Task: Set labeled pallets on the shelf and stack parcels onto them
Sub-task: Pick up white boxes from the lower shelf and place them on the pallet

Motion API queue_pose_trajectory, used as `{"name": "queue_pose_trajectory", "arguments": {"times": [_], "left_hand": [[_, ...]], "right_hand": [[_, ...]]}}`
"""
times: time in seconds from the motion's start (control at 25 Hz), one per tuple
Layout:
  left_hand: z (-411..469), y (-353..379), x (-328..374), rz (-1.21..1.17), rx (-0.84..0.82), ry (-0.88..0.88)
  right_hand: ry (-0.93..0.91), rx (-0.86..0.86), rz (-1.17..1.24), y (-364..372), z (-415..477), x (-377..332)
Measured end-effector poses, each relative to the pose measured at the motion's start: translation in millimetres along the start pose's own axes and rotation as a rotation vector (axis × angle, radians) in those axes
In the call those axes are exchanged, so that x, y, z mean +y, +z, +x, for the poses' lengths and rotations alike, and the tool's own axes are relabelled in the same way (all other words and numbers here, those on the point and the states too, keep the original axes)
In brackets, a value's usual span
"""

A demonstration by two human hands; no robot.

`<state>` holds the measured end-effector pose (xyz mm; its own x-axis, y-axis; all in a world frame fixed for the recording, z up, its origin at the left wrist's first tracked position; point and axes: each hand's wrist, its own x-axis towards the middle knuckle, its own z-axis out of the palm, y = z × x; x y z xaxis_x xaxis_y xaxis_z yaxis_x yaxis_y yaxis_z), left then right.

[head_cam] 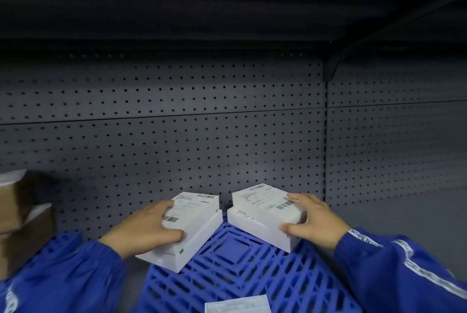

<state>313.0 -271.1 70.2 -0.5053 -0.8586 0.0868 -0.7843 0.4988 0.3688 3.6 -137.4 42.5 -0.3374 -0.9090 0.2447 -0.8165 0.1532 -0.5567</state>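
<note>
A blue slatted plastic pallet [242, 269] lies on the grey shelf, with a white label [237, 305] at its near edge. Two stacks of white parcels with barcode labels sit on its far corners. My left hand [149, 226] grips the top parcel of the left stack [194, 214], thumb on its near side. My right hand [313, 219] clasps the top parcel of the right stack [262, 204], which rests skewed on the parcel beneath. Both sleeves are blue.
Brown cardboard boxes [17, 211] stand stacked at the left edge of the shelf. A grey pegboard back wall [202, 135] rises right behind the pallet. A dark shelf underside hangs overhead. A vertical post [325, 135] divides the back wall on the right.
</note>
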Motion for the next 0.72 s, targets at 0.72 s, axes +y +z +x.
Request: {"name": "queue_pose_trajectory", "arguments": {"times": [0.72], "left_hand": [[-150, 99, 280, -0.389, 0.825, 0.542]], "right_hand": [[-0.425, 0.862, 0.056, -143, -213, 89]]}}
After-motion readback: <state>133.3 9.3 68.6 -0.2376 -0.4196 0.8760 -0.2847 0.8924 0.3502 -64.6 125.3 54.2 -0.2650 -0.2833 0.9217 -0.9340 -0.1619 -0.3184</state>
